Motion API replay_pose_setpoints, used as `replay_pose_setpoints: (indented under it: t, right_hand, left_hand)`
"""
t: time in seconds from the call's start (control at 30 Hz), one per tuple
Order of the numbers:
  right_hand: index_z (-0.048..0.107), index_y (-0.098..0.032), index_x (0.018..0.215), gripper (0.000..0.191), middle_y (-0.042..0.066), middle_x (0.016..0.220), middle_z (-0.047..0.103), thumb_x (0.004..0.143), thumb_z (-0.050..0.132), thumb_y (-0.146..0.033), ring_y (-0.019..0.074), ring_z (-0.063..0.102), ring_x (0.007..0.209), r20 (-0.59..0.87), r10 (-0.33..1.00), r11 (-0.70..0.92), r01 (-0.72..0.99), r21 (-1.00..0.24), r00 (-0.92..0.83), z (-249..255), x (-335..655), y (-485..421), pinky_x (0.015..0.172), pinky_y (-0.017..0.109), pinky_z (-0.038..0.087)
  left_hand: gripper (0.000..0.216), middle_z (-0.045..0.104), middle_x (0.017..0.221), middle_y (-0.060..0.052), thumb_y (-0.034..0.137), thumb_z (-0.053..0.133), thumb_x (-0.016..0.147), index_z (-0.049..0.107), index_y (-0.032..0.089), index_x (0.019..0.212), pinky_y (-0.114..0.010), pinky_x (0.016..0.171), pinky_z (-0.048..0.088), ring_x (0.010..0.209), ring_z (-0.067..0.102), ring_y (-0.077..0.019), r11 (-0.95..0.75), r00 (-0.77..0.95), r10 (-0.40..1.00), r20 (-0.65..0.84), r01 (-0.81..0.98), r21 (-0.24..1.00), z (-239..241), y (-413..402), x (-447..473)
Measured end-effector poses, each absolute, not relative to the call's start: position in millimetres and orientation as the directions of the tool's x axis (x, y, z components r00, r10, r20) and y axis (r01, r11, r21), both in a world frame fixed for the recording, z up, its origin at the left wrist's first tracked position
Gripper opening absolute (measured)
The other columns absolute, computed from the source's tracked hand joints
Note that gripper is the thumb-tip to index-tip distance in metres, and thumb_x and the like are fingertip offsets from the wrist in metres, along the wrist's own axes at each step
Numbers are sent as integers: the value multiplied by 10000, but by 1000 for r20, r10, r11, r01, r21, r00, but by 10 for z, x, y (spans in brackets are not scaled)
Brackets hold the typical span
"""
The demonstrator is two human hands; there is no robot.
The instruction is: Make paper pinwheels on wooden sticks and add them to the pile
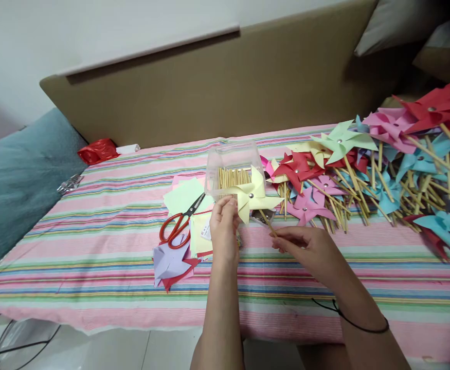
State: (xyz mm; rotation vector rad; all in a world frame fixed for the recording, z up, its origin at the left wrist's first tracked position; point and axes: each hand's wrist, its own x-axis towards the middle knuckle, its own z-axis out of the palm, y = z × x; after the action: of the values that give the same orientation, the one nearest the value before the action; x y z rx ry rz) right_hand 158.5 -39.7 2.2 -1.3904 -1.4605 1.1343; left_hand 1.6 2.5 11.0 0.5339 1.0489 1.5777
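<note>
The pale yellow pinwheel (256, 194) is held up in front of the clear box (233, 149), above the middle of the striped surface (105, 246), with its face toward the camera. Its stick (267, 219) has its long axis slanting from behind the blades toward the surface's near edge and to the right. The left hand (225, 223) is the one nearer the blades: its thumb and fingers are drawn together at their left side. The right hand (305, 246) lies to the right and nearer the near edge, its fingertips pinching the stick's lower end. Thus the pinwheel spans the gap between the hands.

Beyond the blades, the box holds a bundle of sticks (232, 178). Toward the surface's left edge, orange-handled scissors (176, 227) lie across paper sheets (184, 195); toward its right edge spreads a heap of pinwheels (305, 208).
</note>
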Motion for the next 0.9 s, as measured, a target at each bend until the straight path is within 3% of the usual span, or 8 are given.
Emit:
replay_pose_setpoints:
  t: [0.63,0.9]
  right_hand:
    - [790,-200,848,163,52,826,780,776,675,-291,248,739,720,-21,997,4,323,-947,-73,18,1603,-398,659,365,607]
    - [791,-197,827,168,50,800,777,780,670,-304,258,737,716,-47,993,-8,340,-940,-107,18,1571,-396,656,374,599]
  left_hand:
    - [377,645,657,21,344,837,610,625,158,860,-194,536,484,546,608,-84,98,-138,971,-194,-509,855,103,24,-17]
    - [414,673,738,3,333,836,614,629,149,922,-236,611,528,582,630,-99,111,-76,982,-172,-502,858,104,12,1]
